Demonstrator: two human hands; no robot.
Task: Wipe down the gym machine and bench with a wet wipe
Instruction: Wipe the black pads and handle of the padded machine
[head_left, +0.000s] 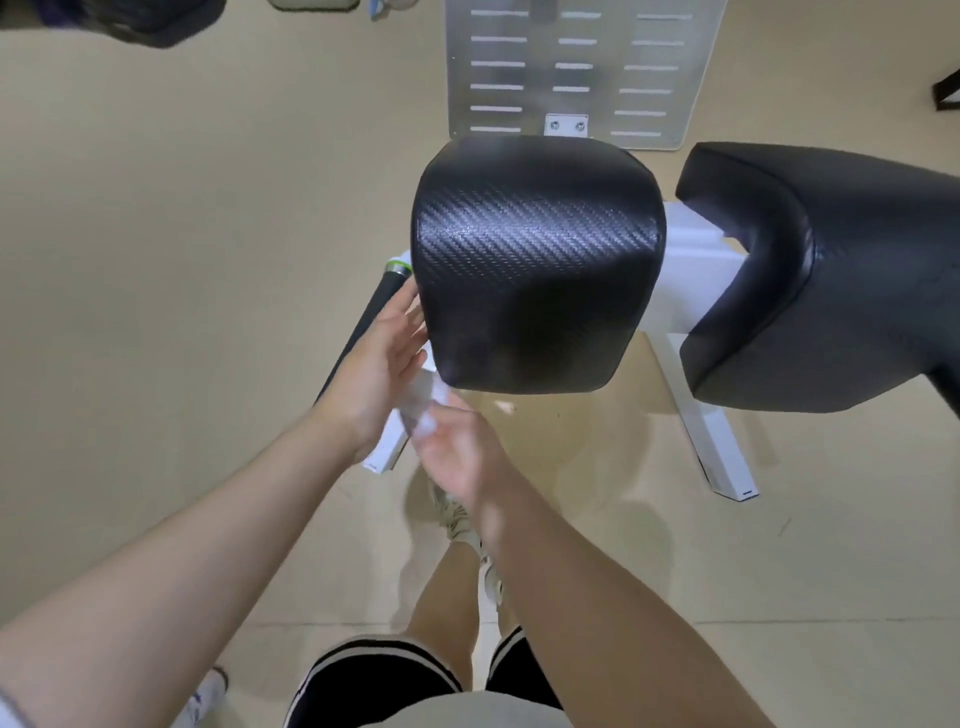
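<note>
A black textured seat pad (535, 260) of the gym machine fills the middle of the head view. A second black pad (831, 270) lies to its right on a white frame (722, 441). My left hand (379, 374) is at the seat pad's left front corner, fingers straight and spread. My right hand (457, 452) is just below it, blurred, with a white wet wipe (423, 410) at its fingertips between the two hands. Whether the fingers pinch the wipe is too blurred to tell.
A black handle with a green ring (374, 306) runs beside the seat's left edge. A perforated metal footplate (571, 67) lies on the beige floor beyond the seat. My legs and shoes are below the hands. A dark object sits at top left.
</note>
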